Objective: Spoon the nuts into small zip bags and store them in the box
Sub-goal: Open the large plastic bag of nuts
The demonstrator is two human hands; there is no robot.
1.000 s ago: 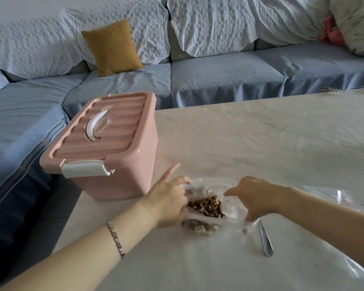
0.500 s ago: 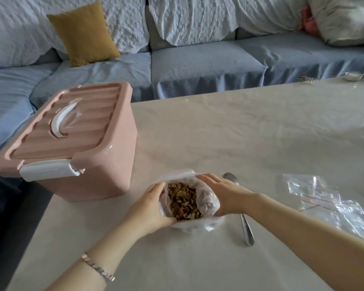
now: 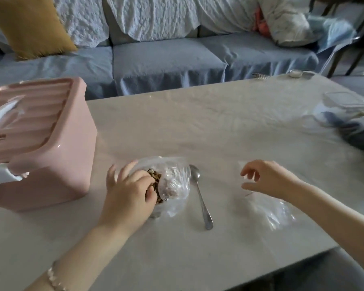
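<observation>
A clear plastic bag of nuts [image 3: 172, 183] stands open on the pale table [image 3: 198, 127]. My left hand [image 3: 128, 194] grips the bag's left edge, thumb curled by the brown nuts [image 3: 155, 181]. A metal spoon [image 3: 201, 198] lies just right of the bag. My right hand [image 3: 265, 178] hovers with loosely curled fingers over a pile of empty small zip bags [image 3: 269, 211], holding nothing. The pink box [image 3: 51, 164] with its lid closed stands at the left.
A clear lidded container and dark wrapped items [image 3: 345, 114] sit at the table's far right. A blue sofa [image 3: 166, 59] with a mustard cushion [image 3: 27, 28] runs behind the table. The table's near right corner ends close to my right forearm.
My right hand has let go of the nut bag and moved right, over the empty zip bags. My left hand still holds the nut bag. The view has shifted right.
</observation>
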